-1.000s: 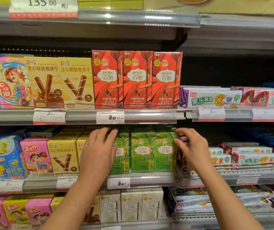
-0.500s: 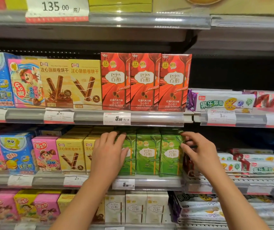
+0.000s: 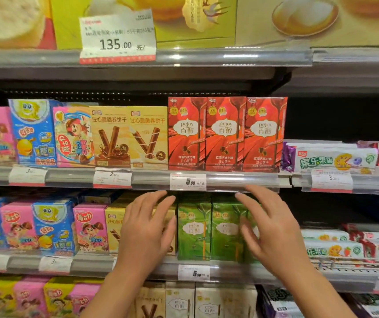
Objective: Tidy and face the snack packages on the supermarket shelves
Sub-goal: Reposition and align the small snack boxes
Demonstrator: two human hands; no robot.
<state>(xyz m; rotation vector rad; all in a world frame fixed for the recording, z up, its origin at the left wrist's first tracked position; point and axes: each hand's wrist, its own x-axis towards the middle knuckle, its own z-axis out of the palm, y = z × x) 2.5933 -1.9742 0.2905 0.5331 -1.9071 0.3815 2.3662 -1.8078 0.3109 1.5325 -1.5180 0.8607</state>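
Both hands are raised in front of the middle shelf (image 3: 92,263), fingers straight and spread, gripping nothing. The left hand (image 3: 146,235) covers the boxes just left of the green boxes (image 3: 194,230); the right hand (image 3: 273,235) overlaps the right end of that green row, blurred, so contact cannot be judged. Two green box fronts show fully between the hands, with a third partly hidden behind the right hand. They stand upright at the shelf's front edge, close under the price rail (image 3: 241,180) of the shelf above, leaving only a narrow dark gap overhead. On that upper shelf three red boxes (image 3: 226,134) stand flush, side by side, with two yellow boxes (image 3: 130,136) to their left. Right of the red boxes lies open dark space above flat white packs (image 3: 335,157). A 5.90 tag (image 3: 194,273) sits below the green boxes.
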